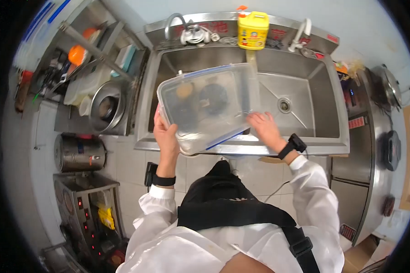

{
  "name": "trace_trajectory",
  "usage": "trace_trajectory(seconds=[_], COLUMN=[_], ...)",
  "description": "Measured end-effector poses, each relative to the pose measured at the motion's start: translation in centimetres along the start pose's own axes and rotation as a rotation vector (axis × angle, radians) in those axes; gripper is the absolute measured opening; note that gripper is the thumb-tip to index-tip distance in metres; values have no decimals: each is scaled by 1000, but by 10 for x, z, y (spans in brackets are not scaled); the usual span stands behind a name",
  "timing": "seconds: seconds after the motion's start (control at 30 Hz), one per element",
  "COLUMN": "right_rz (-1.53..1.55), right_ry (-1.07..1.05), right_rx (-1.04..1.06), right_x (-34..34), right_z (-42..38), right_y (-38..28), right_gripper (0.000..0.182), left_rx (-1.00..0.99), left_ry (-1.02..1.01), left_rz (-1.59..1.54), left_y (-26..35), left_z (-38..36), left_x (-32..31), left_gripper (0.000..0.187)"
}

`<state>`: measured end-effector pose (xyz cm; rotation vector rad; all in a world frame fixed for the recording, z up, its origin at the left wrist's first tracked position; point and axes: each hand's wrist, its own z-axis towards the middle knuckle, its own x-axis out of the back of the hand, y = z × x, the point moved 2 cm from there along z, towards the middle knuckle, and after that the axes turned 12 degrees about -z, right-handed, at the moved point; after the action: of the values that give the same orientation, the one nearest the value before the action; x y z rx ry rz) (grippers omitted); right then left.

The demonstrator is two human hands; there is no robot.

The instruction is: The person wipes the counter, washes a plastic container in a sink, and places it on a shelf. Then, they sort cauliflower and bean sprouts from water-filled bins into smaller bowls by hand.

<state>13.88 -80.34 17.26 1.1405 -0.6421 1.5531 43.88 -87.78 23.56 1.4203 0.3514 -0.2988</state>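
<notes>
A clear plastic storage box [196, 129] with blue edge clips is tilted over the left basin and divider of the steel sink [323, 142]. My left hand [165, 132] grips its left side, thumb on the near face and fingers behind. At the box's lower right corner, my right hand [265, 127] has its fingers closed against the edge. Dark round shapes and a tan one show blurred through the plastic. Both wrists wear black straps with small devices.
A yellow detergent jug [253, 34] stands behind the sink between a grey curved faucet [175, 22] and a white faucet [300, 36]. To the left, a steel shelf holds metal bowls [107, 107]. A steel cabinet [351, 168] stands at the right.
</notes>
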Motion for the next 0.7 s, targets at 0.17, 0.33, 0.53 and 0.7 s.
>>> trace_trajectory(seconds=[0.17,0.33,0.53,0.7], right_rz=[163,276,256,202], right_ry=[0,33,110,119], right_rx=[75,82,25,139], right_x=[0,24,34,17], right_z=[21,50,95,133], right_y=[0,-22,-58,-97], right_gripper=[17,14,12,10], left_rx=[188,214,293,615], left_ry=[224,145,71,-33], left_rz=[-208,-189,-58,-243], left_y=[20,34,62,47], left_z=[-13,-6,10,35], left_x=[32,72,122,196], left_gripper=[35,27,40,53])
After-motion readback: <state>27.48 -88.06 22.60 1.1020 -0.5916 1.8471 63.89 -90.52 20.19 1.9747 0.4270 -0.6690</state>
